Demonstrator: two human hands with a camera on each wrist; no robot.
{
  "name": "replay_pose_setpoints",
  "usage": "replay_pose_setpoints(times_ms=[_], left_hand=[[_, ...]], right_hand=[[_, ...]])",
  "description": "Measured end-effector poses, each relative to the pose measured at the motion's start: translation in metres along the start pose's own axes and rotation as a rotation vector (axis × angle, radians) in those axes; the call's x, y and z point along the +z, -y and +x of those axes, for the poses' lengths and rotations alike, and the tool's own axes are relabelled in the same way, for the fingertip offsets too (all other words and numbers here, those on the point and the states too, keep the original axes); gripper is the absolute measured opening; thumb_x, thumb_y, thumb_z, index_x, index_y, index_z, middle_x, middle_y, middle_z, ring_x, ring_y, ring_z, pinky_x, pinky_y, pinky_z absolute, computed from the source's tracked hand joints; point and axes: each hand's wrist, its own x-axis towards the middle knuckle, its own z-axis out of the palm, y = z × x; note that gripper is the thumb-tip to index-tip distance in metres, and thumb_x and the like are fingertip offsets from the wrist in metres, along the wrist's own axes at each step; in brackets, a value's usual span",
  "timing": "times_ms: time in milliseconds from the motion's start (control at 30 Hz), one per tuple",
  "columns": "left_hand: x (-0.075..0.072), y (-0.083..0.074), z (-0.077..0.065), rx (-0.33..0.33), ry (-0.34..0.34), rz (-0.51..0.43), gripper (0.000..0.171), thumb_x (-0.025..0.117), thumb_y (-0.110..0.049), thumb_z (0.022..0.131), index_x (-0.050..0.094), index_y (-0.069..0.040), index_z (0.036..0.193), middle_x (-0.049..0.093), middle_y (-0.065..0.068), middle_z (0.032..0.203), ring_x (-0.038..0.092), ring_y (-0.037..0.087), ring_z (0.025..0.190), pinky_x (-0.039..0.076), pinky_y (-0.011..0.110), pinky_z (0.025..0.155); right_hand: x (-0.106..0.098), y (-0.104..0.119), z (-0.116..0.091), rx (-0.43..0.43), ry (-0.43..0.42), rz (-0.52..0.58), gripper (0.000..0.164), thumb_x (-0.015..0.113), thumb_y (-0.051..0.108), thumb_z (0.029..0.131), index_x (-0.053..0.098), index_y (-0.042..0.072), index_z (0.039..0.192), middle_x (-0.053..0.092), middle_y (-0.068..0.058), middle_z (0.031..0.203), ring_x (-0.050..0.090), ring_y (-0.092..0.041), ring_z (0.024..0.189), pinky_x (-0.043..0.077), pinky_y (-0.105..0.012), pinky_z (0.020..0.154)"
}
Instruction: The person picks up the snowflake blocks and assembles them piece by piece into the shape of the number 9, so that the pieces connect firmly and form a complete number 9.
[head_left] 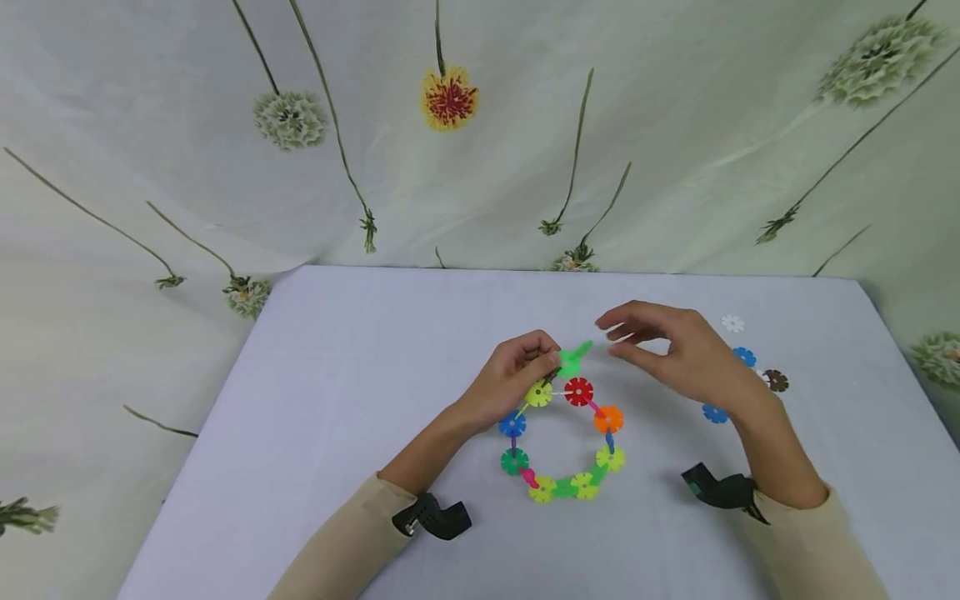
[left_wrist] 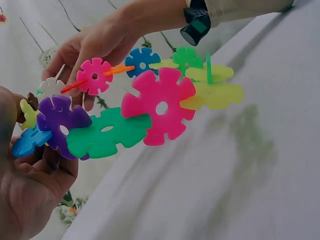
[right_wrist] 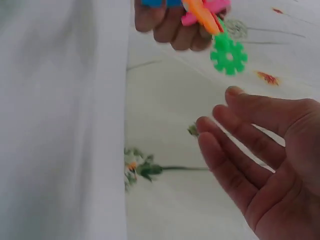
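A ring of interlocking plastic flower discs [head_left: 578, 392] in many colours is held up above the table by my left hand [head_left: 519, 375]. That hand pinches the ring at its far left part, near a yellow disc [head_left: 538, 393]. Bright green discs [head_left: 572, 363] stick out past the fingertips, away from the ring. In the left wrist view, a pink disc [left_wrist: 159, 107] and a purple disc [left_wrist: 61, 127] show up close. My right hand [head_left: 675, 346] hovers to the right of the green discs, fingers loosely bent, with nothing between thumb and fingertips.
Several loose discs lie on the white table [head_left: 360, 358] at the right, among them a white disc [head_left: 732, 323], a brown disc [head_left: 777, 381] and a blue disc [head_left: 716, 413]. The right forearm passes close by them. A flower-printed cloth [head_left: 510, 150] hangs behind the table.
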Motion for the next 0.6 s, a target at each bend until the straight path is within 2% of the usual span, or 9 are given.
replay_pose_setpoints(times_ms=[100, 167, 233, 333, 467, 600], left_hand=[[0.000, 0.000, 0.000, 0.004, -0.012, 0.003, 0.016, 0.053, -0.015, 0.112, 0.062, -0.003, 0.108, 0.057, 0.029, 0.098, 0.055, 0.012, 0.081, 0.049, 0.019, 0.076], [0.000, -0.001, 0.000, 0.003, -0.016, 0.006, 0.016, 0.053, -0.015, 0.112, 0.062, -0.003, 0.108, 0.057, 0.028, 0.097, 0.055, 0.013, 0.081, 0.049, 0.019, 0.076], [0.001, 0.000, 0.000, 0.001, -0.015, 0.006, 0.016, 0.053, -0.015, 0.112, 0.062, -0.002, 0.108, 0.057, 0.028, 0.097, 0.055, 0.013, 0.082, 0.049, 0.019, 0.076], [0.001, 0.001, 0.001, -0.002, -0.017, 0.009, 0.017, 0.052, -0.016, 0.112, 0.062, -0.002, 0.108, 0.057, 0.026, 0.096, 0.055, 0.013, 0.082, 0.049, 0.019, 0.077], [0.001, 0.004, 0.002, -0.005, -0.028, 0.010, 0.017, 0.053, -0.016, 0.112, 0.062, -0.003, 0.107, 0.058, 0.014, 0.091, 0.055, 0.013, 0.082, 0.049, 0.020, 0.076], [0.001, 0.005, 0.003, -0.005, -0.028, 0.000, 0.016, 0.053, -0.015, 0.111, 0.062, -0.003, 0.106, 0.058, 0.005, 0.089, 0.055, 0.013, 0.082, 0.049, 0.020, 0.077]], right_hand=[[-0.024, -0.015, -0.009, 0.168, 0.030, -0.118, 0.028, 0.071, 0.015, 0.104, 0.070, 0.012, 0.132, 0.076, -0.013, 0.130, 0.076, -0.034, 0.115, 0.061, -0.059, 0.099], [-0.040, -0.030, -0.016, 0.293, 0.074, -0.187, 0.029, 0.066, 0.014, 0.106, 0.067, 0.008, 0.135, 0.072, -0.019, 0.135, 0.071, -0.042, 0.121, 0.060, -0.061, 0.098], [-0.054, -0.048, -0.024, 0.402, 0.122, -0.235, 0.031, 0.064, 0.014, 0.107, 0.064, 0.003, 0.136, 0.068, -0.026, 0.136, 0.067, -0.047, 0.122, 0.062, -0.057, 0.090], [-0.070, -0.072, -0.036, 0.537, 0.182, -0.278, 0.036, 0.065, 0.015, 0.105, 0.059, -0.003, 0.135, 0.065, -0.032, 0.135, 0.066, -0.048, 0.112, 0.060, -0.050, 0.078], [-0.076, -0.095, -0.045, 0.666, 0.217, -0.362, 0.043, 0.072, 0.026, 0.099, 0.059, -0.004, 0.127, 0.066, -0.030, 0.123, 0.064, -0.044, 0.095, 0.051, -0.055, 0.077], [-0.071, -0.106, -0.047, 0.722, 0.187, -0.403, 0.043, 0.075, 0.028, 0.094, 0.061, -0.003, 0.119, 0.068, -0.025, 0.105, 0.062, -0.041, 0.086, 0.047, -0.057, 0.074]])
